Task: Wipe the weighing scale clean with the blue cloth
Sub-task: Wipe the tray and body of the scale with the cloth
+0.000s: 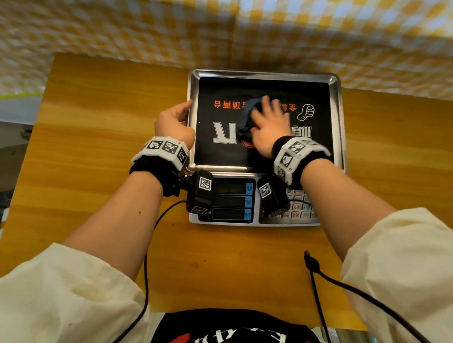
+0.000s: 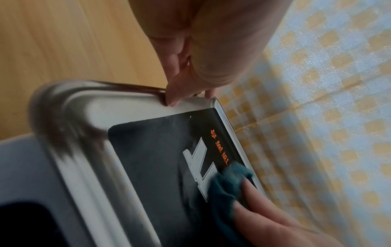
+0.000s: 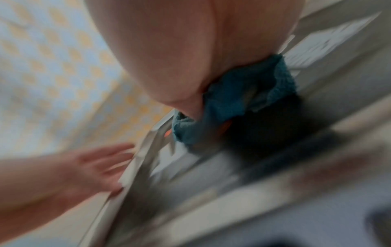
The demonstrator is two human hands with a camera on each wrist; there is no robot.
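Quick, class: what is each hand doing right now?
Left hand: fingers grip the scale pan's left rim.
Right hand: open, pressing the blue cloth flat.

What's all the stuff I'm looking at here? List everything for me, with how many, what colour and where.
Electronic weighing scale: one, silver body, on the table's far middle.
Steel pan with black printed mat: one, silver rim, on top of the scale.
Blue cloth: one, dark teal, bunched on the mat under the right hand.
Wooden table: one, orange-brown, under everything.
Checked fabric: yellow and white, behind the table.
Black cables: two, running from the wrists.
Wrist bands with square markers: two, white and black.
Left hand: holds the pan's left rim.
Right hand: presses flat on the cloth.
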